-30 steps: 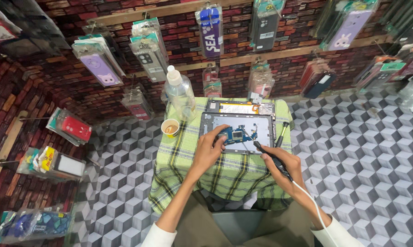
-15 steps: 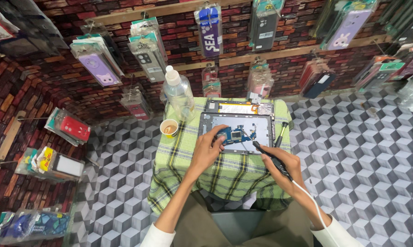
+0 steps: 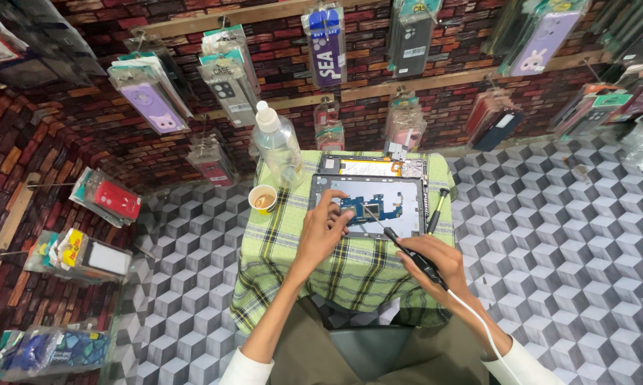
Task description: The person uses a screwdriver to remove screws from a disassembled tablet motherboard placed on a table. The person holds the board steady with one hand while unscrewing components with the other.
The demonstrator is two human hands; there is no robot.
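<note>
An opened tablet [image 3: 396, 217] lies face down on a small table under a green plaid cloth [image 3: 286, 242], its blue circuit board [image 3: 364, 207] exposed. My left hand [image 3: 325, 228] rests on the tablet's left part, fingers spread and touching the board's edge. My right hand [image 3: 435, 260] grips a black corded tool [image 3: 410, 249] like a pen, its thin tip on the circuit board. A white cord runs from the tool back along my right arm.
A second opened device [image 3: 371, 167] lies behind the tablet. A clear plastic bottle [image 3: 277, 146] and a small paper cup [image 3: 264, 199] stand at the table's back left. A screwdriver [image 3: 436, 209] lies by the tablet's right edge. Packaged phone cases [image 3: 150, 93] hang on brick-pattern walls.
Both hands have stayed on the tablet. The view has shifted slightly; the tool tip remains on the circuit board.
</note>
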